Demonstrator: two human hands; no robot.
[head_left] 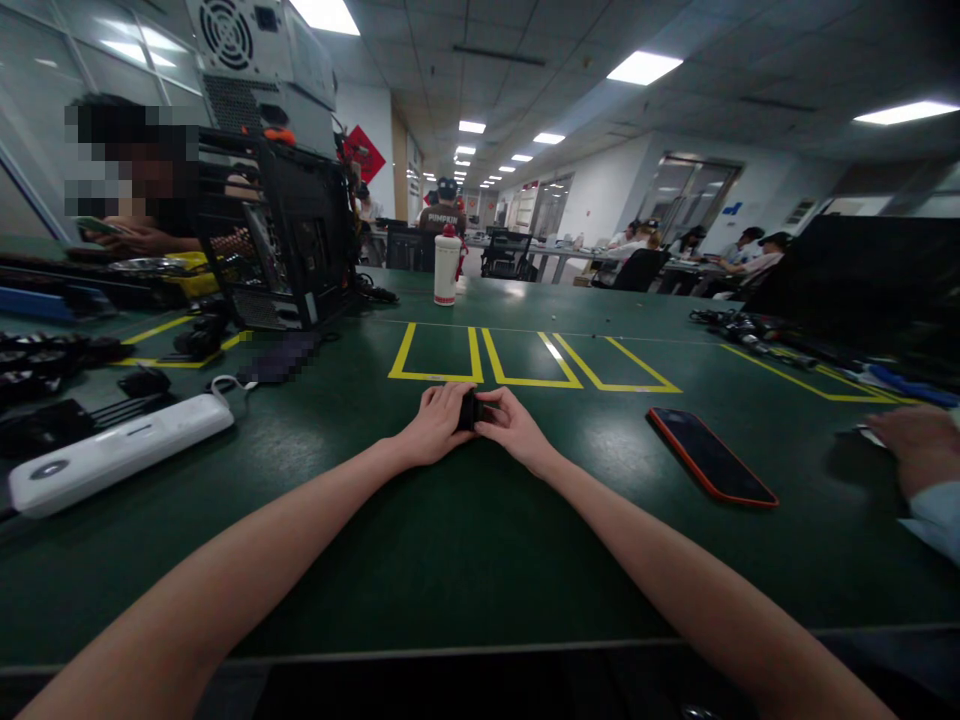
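Observation:
A small black object [468, 411] is held between my two hands, just above the green table [480, 560] near its middle. My left hand [437, 425] wraps its fingers round the object's left side. From the right, my right hand [514, 430] pinches it with thumb and fingers. The fingers cover much of the object, so what it is cannot be made out. Just beyond my hands lie three yellow tape outlines [531, 382] on the tabletop.
A red-edged phone [712, 455] lies right of my hands, near another person's hand [919, 440]. On the left are a white power strip [124, 450], cables and an open computer case [289, 230]. A white bottle [447, 268] stands farther back.

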